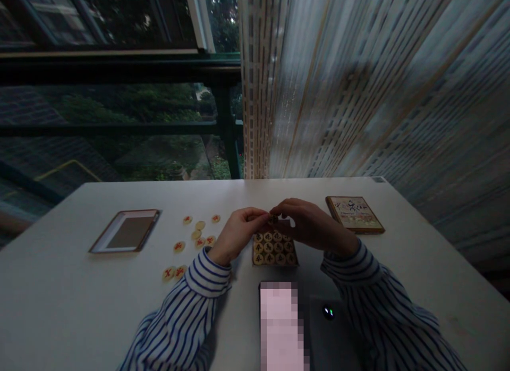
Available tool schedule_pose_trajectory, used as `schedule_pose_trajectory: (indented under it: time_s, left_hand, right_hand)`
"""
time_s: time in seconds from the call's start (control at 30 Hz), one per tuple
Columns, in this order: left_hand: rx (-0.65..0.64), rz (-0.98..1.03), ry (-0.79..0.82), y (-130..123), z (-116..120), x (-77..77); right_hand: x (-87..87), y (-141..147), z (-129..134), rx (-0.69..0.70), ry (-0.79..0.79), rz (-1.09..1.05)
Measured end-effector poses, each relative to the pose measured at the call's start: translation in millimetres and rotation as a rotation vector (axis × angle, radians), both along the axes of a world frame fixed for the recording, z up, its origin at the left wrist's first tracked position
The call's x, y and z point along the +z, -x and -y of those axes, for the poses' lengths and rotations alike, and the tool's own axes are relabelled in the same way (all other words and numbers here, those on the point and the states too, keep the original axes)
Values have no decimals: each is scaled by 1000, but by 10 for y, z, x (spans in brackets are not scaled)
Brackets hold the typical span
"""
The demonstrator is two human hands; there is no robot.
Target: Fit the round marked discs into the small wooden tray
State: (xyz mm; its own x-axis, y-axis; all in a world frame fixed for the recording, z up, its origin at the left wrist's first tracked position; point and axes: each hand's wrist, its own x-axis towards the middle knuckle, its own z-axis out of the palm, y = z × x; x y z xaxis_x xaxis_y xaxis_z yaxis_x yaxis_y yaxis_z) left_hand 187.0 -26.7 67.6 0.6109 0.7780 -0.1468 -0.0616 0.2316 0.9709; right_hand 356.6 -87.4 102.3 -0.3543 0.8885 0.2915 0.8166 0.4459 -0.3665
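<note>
A small round xiangqi piece (273,219) is pinched between the fingertips of both hands, just above a square box (275,265). My left hand (241,230) comes in from the left with thumb and fingers closed at the piece. From the right, my right hand (309,222) meets it, fingers bent over and covering part of the box. Inside the box, wooden pieces with dark characters (274,247) lie in neat rows; the far rows are partly hidden. Left of my left hand, several loose pieces with red characters (179,246) are scattered, and a few show plain faces (196,235).
At the right rear lies a box lid (356,214) with printed characters. A shallow rectangular tray or frame (126,232) rests on the left. Near me are a phone with a blurred screen (281,328) and a dark flat object (330,334). Behind the white table (79,296) hangs a curtain (319,94).
</note>
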Motion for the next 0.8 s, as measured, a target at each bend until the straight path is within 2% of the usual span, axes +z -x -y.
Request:
schedule_pose_trajectory:
  time_s: [0.37, 0.43, 0.63, 0.8]
  left_hand:
    - [-2, -60, -68, -14, -14, -52]
    - [22, -103, -155, 4, -52, -96]
    - [156, -408, -593, 105, -177, -197]
    - [193, -567, -751, 167, -185, -159]
  right_hand:
    - [-29, -12, -18, -3, 24, 27]
    - [-51, -43, -36, -4, 25, 40]
    - [-152, -199, -99, -47, 29, 102]
    - [-233, -294, -149, -92, 87, 172]
